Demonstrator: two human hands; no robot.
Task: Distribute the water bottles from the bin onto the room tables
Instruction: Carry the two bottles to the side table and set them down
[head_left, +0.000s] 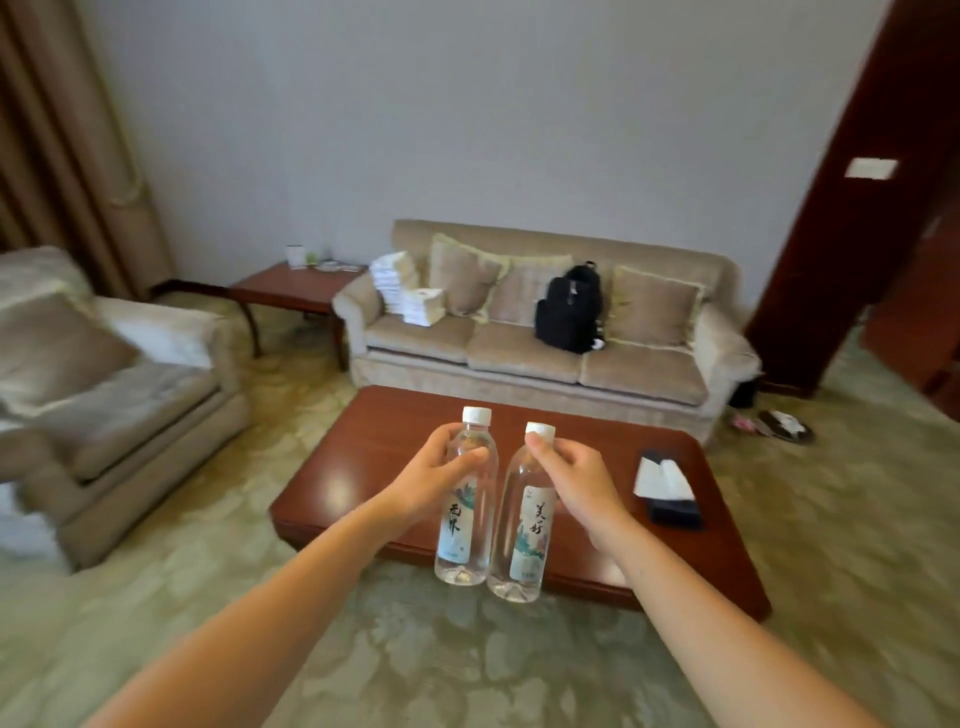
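- Left grip: fingers and thumb curled round the shoulder of the left water bottle, just under its white cap.
- Right grip: fingertips pinch the neck of the right water bottle, right at the white cap.
- Both bottles: clear plastic, full of clear water, upright. Each has a pale label with black brush characters and blue-green artwork, and a ribbed base.
- Bottles are held in the air side by side over the near edge of the low red-brown wooden counter. Bases are just beside each other; can't tell if they touch.
- Dark tissue box with a white tissue sticking out sits on the counter's right part.
- Beige sofa behind the counter carries a black backpack and a white stack.
- Beige armchair at left, wooden side counter in the corner, slippers on the carpet at right.
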